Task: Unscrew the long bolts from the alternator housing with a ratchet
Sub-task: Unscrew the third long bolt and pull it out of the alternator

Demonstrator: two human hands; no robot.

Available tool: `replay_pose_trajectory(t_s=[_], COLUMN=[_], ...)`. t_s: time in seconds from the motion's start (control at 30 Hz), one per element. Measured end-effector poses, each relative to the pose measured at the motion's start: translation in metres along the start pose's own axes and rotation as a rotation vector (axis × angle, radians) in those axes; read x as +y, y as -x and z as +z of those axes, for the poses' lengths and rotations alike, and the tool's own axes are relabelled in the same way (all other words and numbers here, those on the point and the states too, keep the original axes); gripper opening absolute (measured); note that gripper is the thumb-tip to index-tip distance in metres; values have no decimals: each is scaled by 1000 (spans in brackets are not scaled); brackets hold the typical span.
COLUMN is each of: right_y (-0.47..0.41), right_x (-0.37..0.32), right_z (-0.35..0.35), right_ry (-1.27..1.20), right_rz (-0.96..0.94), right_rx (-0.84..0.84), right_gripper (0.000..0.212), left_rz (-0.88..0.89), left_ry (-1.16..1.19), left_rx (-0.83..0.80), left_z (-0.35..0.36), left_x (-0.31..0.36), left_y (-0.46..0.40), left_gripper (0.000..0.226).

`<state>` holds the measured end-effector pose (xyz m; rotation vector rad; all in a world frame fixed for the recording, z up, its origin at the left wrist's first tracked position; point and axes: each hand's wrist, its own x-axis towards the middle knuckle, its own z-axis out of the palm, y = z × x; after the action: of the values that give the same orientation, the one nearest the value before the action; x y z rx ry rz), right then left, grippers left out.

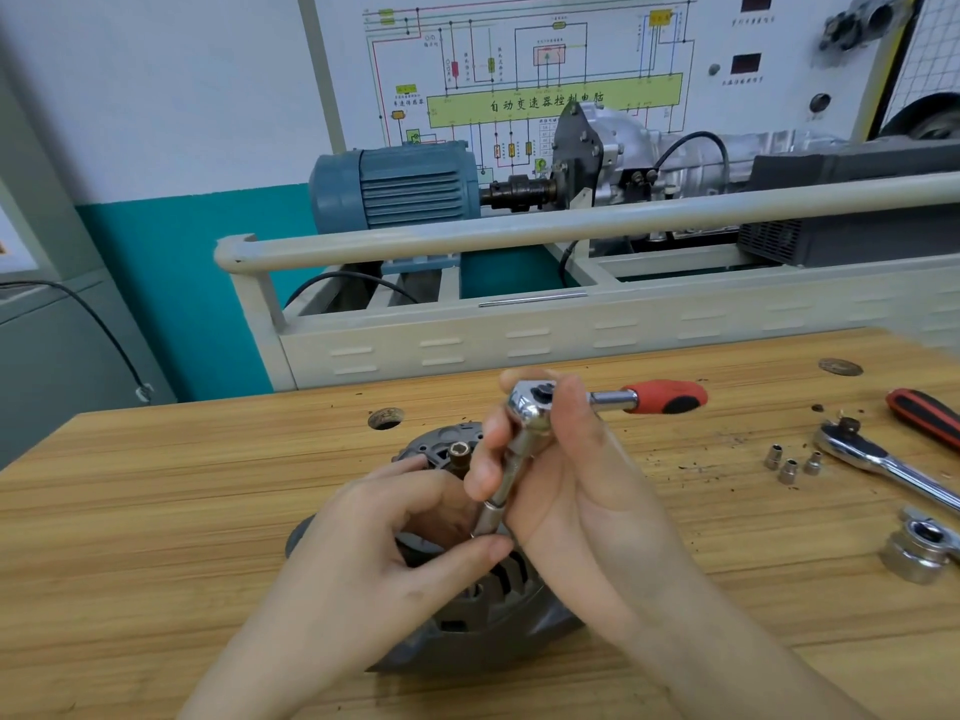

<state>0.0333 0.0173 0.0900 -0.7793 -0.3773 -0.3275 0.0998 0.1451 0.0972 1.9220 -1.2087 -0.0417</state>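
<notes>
ratchet (530, 405) in right hand (576, 491): glossy chromed metal, orange-black grip
alternator housing (467, 610) under hands: matt grey cast metal
workbench (156, 511): grained wood

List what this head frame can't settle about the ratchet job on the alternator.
- Socket-to-bolt seating: hidden in the head view behind the left hand and right hand.
- Most of the alternator housing: covered by both hands.
- Second ratchet: handle cut off by the right edge.
- Three loose sockets: sizes too small to read.
</notes>
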Motion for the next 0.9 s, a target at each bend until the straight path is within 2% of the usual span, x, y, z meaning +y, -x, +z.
replay_pose_trajectory(t_s=[0.33, 0.67, 0.9], right_y=[3, 3, 2], right_x=[-2, 0, 3], right_z=[4, 5, 2], right_ry=[49, 57, 65], right_rz=[-87, -63, -23], right_rx=[15, -5, 2], right_gripper=[30, 34, 38], left_rz=[-31, 0, 4], left_ry=[-63, 19, 34], left_rx=[71, -46, 28], left_z=[3, -2, 1], left_x=[2, 1, 0], left_y=[2, 1, 1], left_gripper=[51, 41, 34])
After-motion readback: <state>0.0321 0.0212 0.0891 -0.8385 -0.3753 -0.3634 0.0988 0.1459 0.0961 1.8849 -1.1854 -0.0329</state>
